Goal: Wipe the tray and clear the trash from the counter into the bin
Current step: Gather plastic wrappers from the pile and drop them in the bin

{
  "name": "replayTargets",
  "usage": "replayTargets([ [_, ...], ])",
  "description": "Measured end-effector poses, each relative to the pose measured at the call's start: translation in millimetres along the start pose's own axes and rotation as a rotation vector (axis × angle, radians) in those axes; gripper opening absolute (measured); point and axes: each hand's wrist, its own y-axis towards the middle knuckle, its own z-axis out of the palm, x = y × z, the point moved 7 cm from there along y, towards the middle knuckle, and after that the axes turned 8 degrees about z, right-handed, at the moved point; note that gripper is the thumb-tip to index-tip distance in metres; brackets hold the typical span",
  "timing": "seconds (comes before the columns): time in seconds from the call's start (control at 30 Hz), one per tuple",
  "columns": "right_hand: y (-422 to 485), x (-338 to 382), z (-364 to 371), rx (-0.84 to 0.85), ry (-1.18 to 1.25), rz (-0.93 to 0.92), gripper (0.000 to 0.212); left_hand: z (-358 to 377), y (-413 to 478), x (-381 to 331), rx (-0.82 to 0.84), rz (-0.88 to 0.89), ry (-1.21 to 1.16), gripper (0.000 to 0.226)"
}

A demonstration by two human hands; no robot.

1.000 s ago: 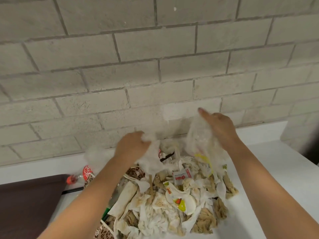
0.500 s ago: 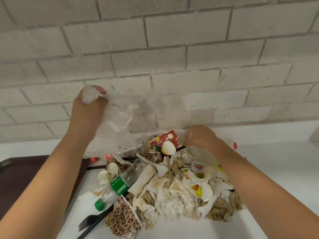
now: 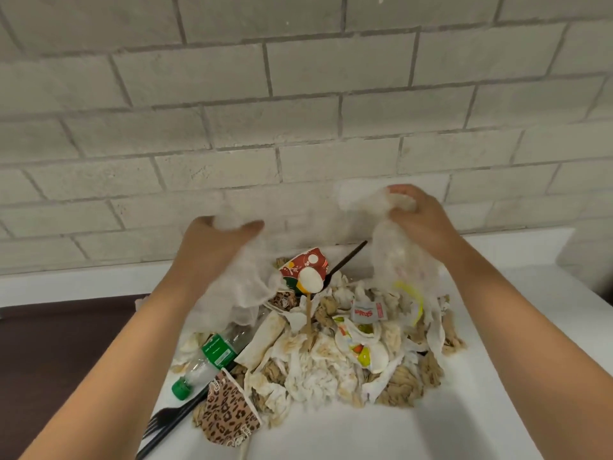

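Plastic (image 3: pixel 394 257) in left hand (image 3: pixel 212 247), right hand (image 3: pixel 428 220)

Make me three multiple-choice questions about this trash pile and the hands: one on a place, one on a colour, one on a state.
1. Where does the clear plastic bottle lie?
A. at the left of the heap of stained paper napkins
B. at its right
C. upright behind it

2. What colour is the bottle's cap?
A. red
B. green
C. white

3. What is the right hand doing?
A. lying flat and open
B. gripping thin translucent plastic film
C. clenched in an empty fist

Answers:
1 A, the bottle lies on its side at the heap's left edge.
2 B, the screw cap is green.
3 B, its fingers curl round crumpled film above the heap.
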Motion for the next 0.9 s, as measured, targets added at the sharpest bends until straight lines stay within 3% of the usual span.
replayTargets([
  [0.1,-17,10,-42,-0.037,0.342,0.08,0.037,60,-12,-24,0.311,0.333,0.479,0.036],
  [0.23,-45,17,-79,0.01,0.664,0.042,0.032,151,-31,-6,0.738,0.583,0.936,0.06],
  [0.33,-58,-1,-98,-0.029,0.863,0.089,0.033,199,-45,10,0.863,0.781,1.197,0.053],
  [0.43,-77,-27,-110,-0.131,0.906,0.233,0.03,217,-43,20,0.868,0.891,1.376,0.026],
  [0.57,-100,-60,-121,-0.209,0.91,0.328,0.037,220,-35,34,0.834,1.043,1.461,0.026],
  [0.63,-106,-73,-111,-0.111,0.994,0.338,0.034,218,-30,41,0.835,1.051,1.452,0.027],
  [0.67,-109,-83,-110,-0.148,0.945,0.372,0.035,218,-30,41,0.856,1.017,1.421,0.028],
  [0.77,-122,-101,-110,-0.216,0.892,0.397,0.027,209,-30,30,0.885,0.832,1.18,0.03],
  [0.83,-125,-98,-95,-0.092,0.925,0.356,0.016,194,-25,15,0.79,0.769,0.978,0.029],
  [0.87,-131,-92,-92,-0.095,0.803,0.323,0.013,184,-22,7,0.72,0.767,0.897,0.027],
  [0.9,-135,-92,-90,-0.113,0.85,0.319,0.016,172,-20,-1,0.634,0.779,0.812,0.025],
])
